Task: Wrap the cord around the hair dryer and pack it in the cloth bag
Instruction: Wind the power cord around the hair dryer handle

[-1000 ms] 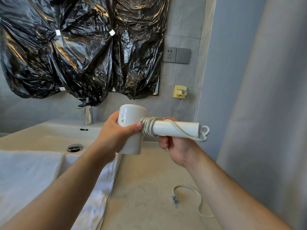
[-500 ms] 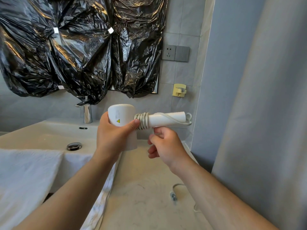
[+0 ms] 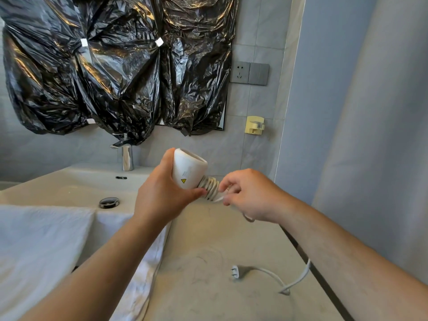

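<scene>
My left hand (image 3: 159, 193) grips the barrel of the white hair dryer (image 3: 188, 169), whose open end points up and to the right. Several turns of white cord (image 3: 210, 187) are coiled around the top of the handle. My right hand (image 3: 251, 195) covers the rest of the handle and pinches the cord just beside the coils. The loose end of the cord trails down to the counter, where its plug (image 3: 234, 271) lies at the lower right. No cloth bag can be picked out with certainty.
A white towel or cloth (image 3: 41, 246) drapes over the front of the sink (image 3: 76, 184) at left. The tap (image 3: 127, 157) stands behind the basin. The beige counter (image 3: 208, 286) ends at a dark edge on the right, beside a grey curtain (image 3: 370, 135).
The dryer has tilted so its barrel points up and the handle now runs toward me. My right hand has come up over the handle beside the coils. The plug has shifted on the counter.
</scene>
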Tool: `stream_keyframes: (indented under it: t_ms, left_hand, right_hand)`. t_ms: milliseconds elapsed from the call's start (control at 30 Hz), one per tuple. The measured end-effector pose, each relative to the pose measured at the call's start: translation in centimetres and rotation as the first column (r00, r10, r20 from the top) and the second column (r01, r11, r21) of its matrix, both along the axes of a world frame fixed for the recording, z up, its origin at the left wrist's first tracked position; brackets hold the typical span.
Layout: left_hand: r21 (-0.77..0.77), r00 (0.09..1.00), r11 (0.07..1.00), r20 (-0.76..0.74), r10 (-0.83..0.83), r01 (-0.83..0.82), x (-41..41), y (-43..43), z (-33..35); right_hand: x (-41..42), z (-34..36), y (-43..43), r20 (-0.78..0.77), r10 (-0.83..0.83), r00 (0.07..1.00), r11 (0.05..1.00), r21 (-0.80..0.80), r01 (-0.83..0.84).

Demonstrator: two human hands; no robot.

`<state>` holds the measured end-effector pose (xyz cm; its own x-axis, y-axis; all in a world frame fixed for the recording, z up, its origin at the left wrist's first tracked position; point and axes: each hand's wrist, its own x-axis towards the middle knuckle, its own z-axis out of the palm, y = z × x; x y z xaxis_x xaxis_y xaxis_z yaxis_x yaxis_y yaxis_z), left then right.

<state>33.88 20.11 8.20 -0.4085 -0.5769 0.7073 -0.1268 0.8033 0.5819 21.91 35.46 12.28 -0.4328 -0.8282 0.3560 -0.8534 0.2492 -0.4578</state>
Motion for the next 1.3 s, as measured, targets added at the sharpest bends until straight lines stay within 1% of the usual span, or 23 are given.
stream_keyframes:
  t_ms: [67,133,200,233,300,367,400,467,533,567,633,667,733,767,833,900,967,1000,1033,1100,1133,1200,1300]
  left_hand:
    - [-0.014,0.998,0.999,0.038,-0.041,0.041,0.1,-0.3,0.0]
    - [0.010,0.992,0.994,0.054,-0.110,0.110,0.3,-0.4,-0.3]
    - [0.042,0.982,0.983,0.047,-0.183,0.181,0.5,-0.6,-0.9]
    - [0.059,0.974,0.973,0.029,-0.225,0.223,0.5,-0.7,-1.1]
    - [0.128,0.939,0.930,-0.029,-0.342,0.343,0.7,-0.7,-2.0]
    - [0.214,0.891,0.865,-0.105,-0.441,0.454,1.0,-0.3,-2.9]
    - [0.260,0.873,0.833,-0.129,-0.471,0.488,1.2,0.0,-3.5]
    - [0.335,0.844,0.776,-0.167,-0.510,0.535,1.5,0.9,-4.9]
    - [0.399,0.815,0.714,-0.211,-0.539,0.576,1.6,1.7,-6.4]
    - [0.431,0.809,0.689,-0.225,-0.543,0.582,1.6,2.0,-7.2]
    - [0.494,0.818,0.659,-0.247,-0.520,0.568,1.6,2.5,-8.5]
    - [0.529,0.831,0.648,-0.260,-0.491,0.548,1.6,2.6,-9.2]
    - [0.600,0.860,0.622,-0.283,-0.425,0.504,1.5,3.0,-10.4]
    - [0.627,0.867,0.602,-0.300,-0.399,0.494,1.5,3.2,-10.9]
    - [0.658,0.868,0.568,-0.338,-0.364,0.494,1.4,3.7,-11.6]
    - [0.660,0.891,0.599,-0.332,-0.310,0.454,1.2,4.3,-12.0]
    - [0.663,0.921,0.641,-0.317,-0.228,0.387,0.8,4.7,-12.4]
    - [0.670,0.928,0.646,-0.320,-0.193,0.365,0.7,4.8,-12.6]
    - [0.675,0.932,0.651,-0.323,-0.163,0.348,0.6,4.8,-12.9]
    - [0.669,0.944,0.682,-0.315,-0.102,0.297,0.4,4.7,-13.3]
    - [0.658,0.949,0.705,-0.307,-0.072,0.266,0.4,4.5,-13.5]
    - [0.620,0.962,0.761,-0.273,-0.020,0.192,0.5,4.0,-13.6]
    - [0.515,0.984,0.855,-0.172,0.038,0.057,0.8,3.5,-13.4]
  right_hand:
    - [-0.8,0.4,0.5,-0.033,-0.006,0.999,1.000,-0.028,0.005]
    - [-1.2,0.5,1.0,-0.068,-0.001,0.998,0.998,-0.063,-0.003]
    - [-1.5,0.0,1.3,-0.062,0.010,0.998,0.995,-0.097,-0.016]
    - [-1.7,-0.1,1.4,-0.030,0.019,0.999,0.993,-0.113,-0.023]
    - [-2.0,-0.9,1.8,0.088,0.078,0.993,0.986,-0.157,-0.064]
    - [-2.2,-1.8,2.2,0.245,0.176,0.953,0.970,-0.210,-0.126]
    - [-2.3,-2.6,2.4,0.342,0.238,0.909,0.959,-0.233,-0.163]
    - [-2.5,-4.5,2.5,0.541,0.354,0.763,0.930,-0.288,-0.227]
    - [-2.8,-6.5,2.5,0.669,0.422,0.612,0.905,-0.349,-0.243]
    - [-2.9,-7.4,2.5,0.704,0.439,0.558,0.897,-0.375,-0.233]
    - [-2.6,-9.3,2.5,0.745,0.469,0.474,0.880,-0.440,-0.179]
    - [-2.3,-10.2,2.5,0.767,0.488,0.416,0.866,-0.487,-0.118]
    - [-1.5,-12.2,2.4,0.791,0.555,0.258,0.812,-0.582,0.040]
    - [-1.2,-13.1,2.3,0.786,0.583,0.207,0.789,-0.608,0.086]
    - [-0.4,-14.6,1.9,0.785,0.597,0.163,0.774,-0.617,0.138]
    - [0.4,-15.7,1.4,0.806,0.577,0.136,0.774,-0.592,0.223]
    - [1.2,-16.7,0.9,0.834,0.525,0.172,0.765,-0.551,0.335]
    - [1.5,-17.4,0.8,0.853,0.474,0.219,0.766,-0.522,0.376]
    - [1.9,-17.8,0.8,0.868,0.400,0.294,0.777,-0.492,0.392]
    - [2.5,-18.5,0.9,0.841,0.213,0.497,0.837,-0.419,0.351]
    - [2.7,-18.7,1.2,0.805,0.136,0.577,0.876,-0.370,0.309]
    - [3.0,-18.8,1.7,0.730,0.034,0.682,0.940,-0.255,0.227]
    - [2.8,-18.7,2.5,0.561,-0.054,0.826,0.988,-0.091,0.127]
